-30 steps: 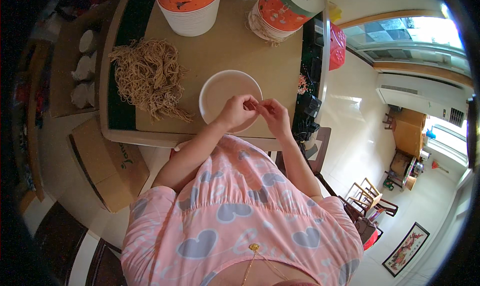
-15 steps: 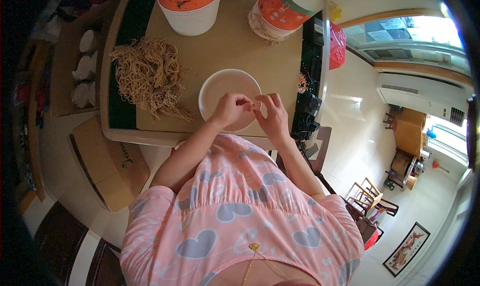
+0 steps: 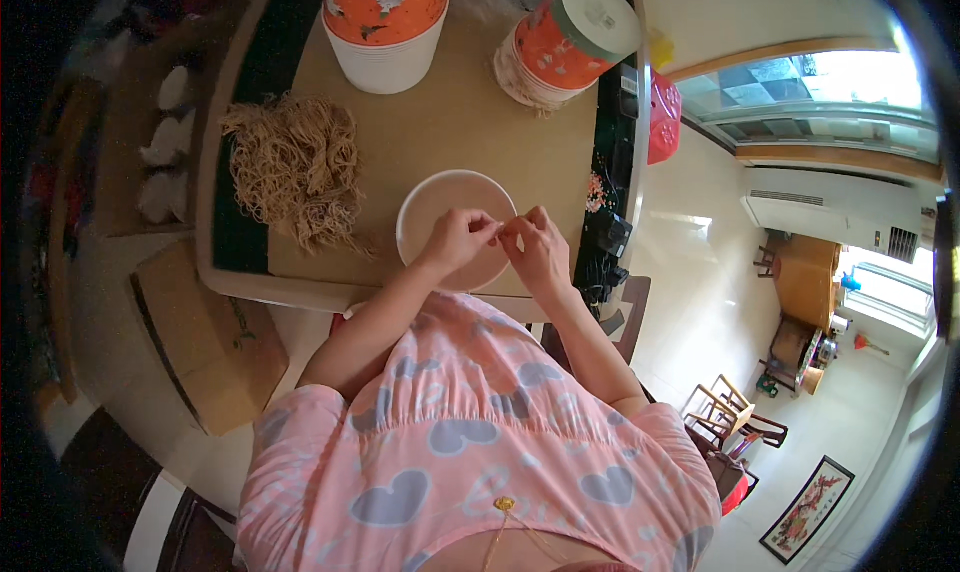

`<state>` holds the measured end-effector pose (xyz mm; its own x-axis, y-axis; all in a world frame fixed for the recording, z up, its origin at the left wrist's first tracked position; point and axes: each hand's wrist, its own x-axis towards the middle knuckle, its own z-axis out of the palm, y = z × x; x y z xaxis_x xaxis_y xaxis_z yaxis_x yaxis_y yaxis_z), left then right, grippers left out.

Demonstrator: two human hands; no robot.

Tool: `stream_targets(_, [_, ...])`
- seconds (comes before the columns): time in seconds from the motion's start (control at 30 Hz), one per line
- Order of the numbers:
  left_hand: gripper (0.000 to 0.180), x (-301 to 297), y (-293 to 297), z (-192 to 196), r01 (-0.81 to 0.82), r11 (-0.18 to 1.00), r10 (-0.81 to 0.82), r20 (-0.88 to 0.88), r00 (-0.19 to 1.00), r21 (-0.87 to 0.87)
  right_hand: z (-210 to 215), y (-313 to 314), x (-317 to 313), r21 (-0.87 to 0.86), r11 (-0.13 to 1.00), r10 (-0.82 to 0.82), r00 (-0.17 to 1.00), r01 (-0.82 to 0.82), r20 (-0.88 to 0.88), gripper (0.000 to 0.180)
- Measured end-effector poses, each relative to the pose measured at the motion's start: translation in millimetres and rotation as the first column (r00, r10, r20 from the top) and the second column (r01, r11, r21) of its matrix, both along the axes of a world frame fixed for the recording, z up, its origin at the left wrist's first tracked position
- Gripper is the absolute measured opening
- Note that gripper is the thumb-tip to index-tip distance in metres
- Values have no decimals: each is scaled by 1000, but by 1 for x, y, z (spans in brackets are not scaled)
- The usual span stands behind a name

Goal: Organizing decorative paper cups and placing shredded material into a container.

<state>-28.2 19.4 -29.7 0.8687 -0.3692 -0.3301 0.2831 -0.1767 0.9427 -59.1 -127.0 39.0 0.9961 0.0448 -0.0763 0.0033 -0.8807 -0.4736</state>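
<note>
The tan table (image 3: 450, 122) fills the upper middle of the view, and the person sits at its near edge in a pink top with pale heart shapes. On the far side stand two orange-and-white tubs: a wide one (image 3: 388, 27) towards the left and a narrower one (image 3: 560, 47) tilted at the right, its pale lid facing the camera. A loose heap of thin tan strands (image 3: 295, 167) lies on the left part of the table, well apart from the tubs. Nearer the person, a round white bowl (image 3: 440, 207) rests close to the table's near edge, just right of the heap. Over the bowl the left hand (image 3: 455, 242) and the right hand (image 3: 540, 247) meet, fingertips pressed together around something too small to make out; what they pinch cannot be told. A brown cardboard box (image 3: 200, 332) sits on the floor at lower left
</note>
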Motion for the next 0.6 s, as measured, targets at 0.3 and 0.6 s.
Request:
stream_targets(0.3, [15,6,-17,12,40,997,-43,36,998,71,-6,-13,-4,-78,993,-90,996,91,13,11])
stream_targets(0.6, [15,8,-27,8,4,989,-33,195,980,148,-11,-13,-8,-24,990,-142,990,142,-12,12])
